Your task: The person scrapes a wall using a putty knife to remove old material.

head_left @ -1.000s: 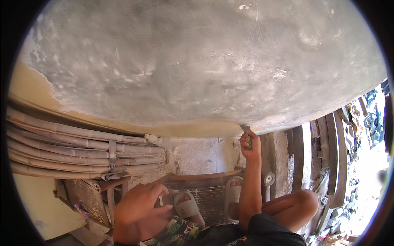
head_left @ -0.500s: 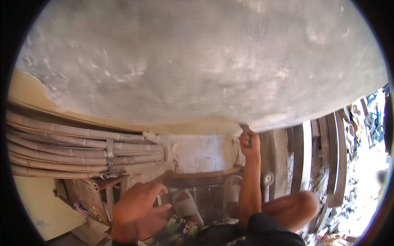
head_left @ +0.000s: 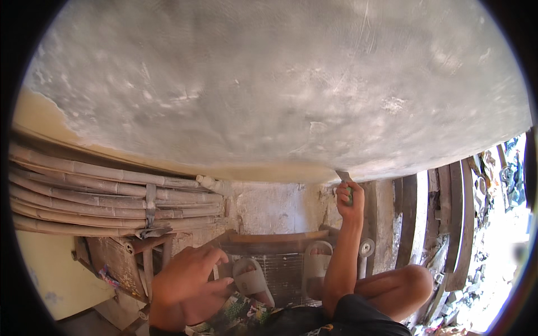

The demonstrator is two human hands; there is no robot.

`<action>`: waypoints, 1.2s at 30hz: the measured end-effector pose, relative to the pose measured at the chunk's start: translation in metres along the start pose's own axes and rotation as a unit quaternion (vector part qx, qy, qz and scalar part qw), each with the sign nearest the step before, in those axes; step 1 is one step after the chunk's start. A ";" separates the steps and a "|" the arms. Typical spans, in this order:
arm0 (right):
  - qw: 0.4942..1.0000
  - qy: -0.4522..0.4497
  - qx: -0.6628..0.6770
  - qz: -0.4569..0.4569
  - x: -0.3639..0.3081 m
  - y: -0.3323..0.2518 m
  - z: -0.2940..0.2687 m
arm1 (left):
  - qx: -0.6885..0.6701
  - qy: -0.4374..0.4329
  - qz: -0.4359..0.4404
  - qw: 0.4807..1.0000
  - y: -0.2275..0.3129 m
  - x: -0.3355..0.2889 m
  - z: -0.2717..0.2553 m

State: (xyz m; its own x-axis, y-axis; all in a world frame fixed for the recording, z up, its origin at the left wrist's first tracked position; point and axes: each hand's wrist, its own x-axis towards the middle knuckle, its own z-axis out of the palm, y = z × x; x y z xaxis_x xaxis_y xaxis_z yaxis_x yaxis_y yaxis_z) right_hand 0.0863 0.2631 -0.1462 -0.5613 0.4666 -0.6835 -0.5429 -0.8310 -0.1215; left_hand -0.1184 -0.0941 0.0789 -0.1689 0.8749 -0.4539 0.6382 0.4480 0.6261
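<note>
A scraper (head_left: pixel 343 175) with a flat metal blade and a green handle is in my right hand (head_left: pixel 350 200), fingers wrapped round the handle. Its blade meets the lower edge of a large grey wall (head_left: pixel 252 101), near a strip of yellowish paint (head_left: pixel 269 169). The wall's grey surface is patchy, with pale scratches and whitish spots. My left hand (head_left: pixel 193 274) hangs over my left knee, its fingers loosely curled and apart, with nothing between them. It touches neither the wall nor the scraper.
Bamboo poles (head_left: pixel 84 196), tied in a bundle, lie along the wall at left. Below me is a slatted wooden platform (head_left: pixel 283 271) under my sandalled feet. Upright wooden planks (head_left: pixel 409 218) stand at right, with bright rubble (head_left: pixel 471 297) beyond. A wooden frame (head_left: pixel 148 257) stands at lower left.
My right hand and the scraper have shifted slightly right and down in the picture. My left hand stays nearly where it was, still without anything in it.
</note>
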 end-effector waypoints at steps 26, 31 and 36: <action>0.985 -0.025 0.152 0.079 0.014 -0.040 -0.011 | 0.003 0.022 0.012 1.000 -0.005 -0.004 0.005; 0.996 -0.010 0.062 0.062 0.006 -0.024 -0.017 | 0.030 0.026 0.013 0.999 -0.007 -0.006 0.007; 0.999 0.004 0.047 0.013 0.011 -0.029 -0.017 | -0.005 -0.001 0.008 1.000 -0.004 -0.003 0.004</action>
State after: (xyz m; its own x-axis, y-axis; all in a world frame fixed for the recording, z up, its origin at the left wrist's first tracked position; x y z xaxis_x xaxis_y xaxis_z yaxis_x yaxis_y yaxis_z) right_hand 0.1062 0.2868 -0.1621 -0.5716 0.4427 -0.6908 -0.5843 -0.8108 -0.0361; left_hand -0.1175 -0.0991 0.0752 -0.1560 0.8818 -0.4452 0.6332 0.4352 0.6401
